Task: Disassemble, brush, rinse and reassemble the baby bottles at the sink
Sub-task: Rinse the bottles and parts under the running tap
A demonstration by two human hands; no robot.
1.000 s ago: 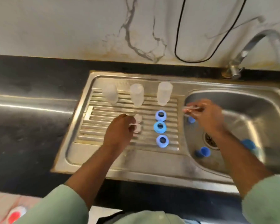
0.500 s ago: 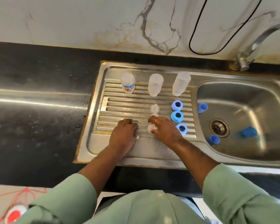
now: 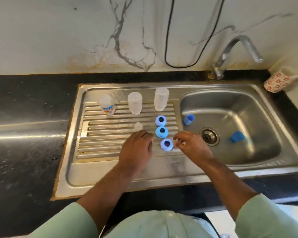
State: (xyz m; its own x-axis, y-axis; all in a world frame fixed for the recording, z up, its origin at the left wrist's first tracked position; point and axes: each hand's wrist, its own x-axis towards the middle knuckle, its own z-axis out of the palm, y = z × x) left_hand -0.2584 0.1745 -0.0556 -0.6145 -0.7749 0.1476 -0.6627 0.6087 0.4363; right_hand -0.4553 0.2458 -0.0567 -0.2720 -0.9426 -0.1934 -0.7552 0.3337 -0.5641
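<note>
Three clear baby bottles (image 3: 106, 104) (image 3: 135, 103) (image 3: 161, 101) stand upside down in a row at the back of the ribbed drainboard (image 3: 101, 134). In front of them, three blue collar rings (image 3: 160, 120) (image 3: 161, 131) (image 3: 166, 144) lie in a column. One clear nipple (image 3: 138, 126) sits left of the rings. My left hand (image 3: 136, 148) lies knuckles up just in front of that nipple, fingers curled down, and hides what is beneath it. My right hand (image 3: 191, 145) hovers right of the nearest ring, fingers loosely bent and holding nothing. Two blue caps (image 3: 189, 119) (image 3: 237, 136) lie in the sink basin (image 3: 265, 117).
The faucet (image 3: 237, 48) arches over the basin's back edge, above the drain (image 3: 210, 136). A flower-patterned cup (image 3: 276, 81) lies at the back right corner. Black counter (image 3: 27, 134) stretches left of the sink. A black cable (image 3: 169, 48) hangs on the marble wall.
My right hand drew back from the nipples and now sits right of the nearest blue ring. My left hand shifted slightly right, over the spot where the nipples lay.
</note>
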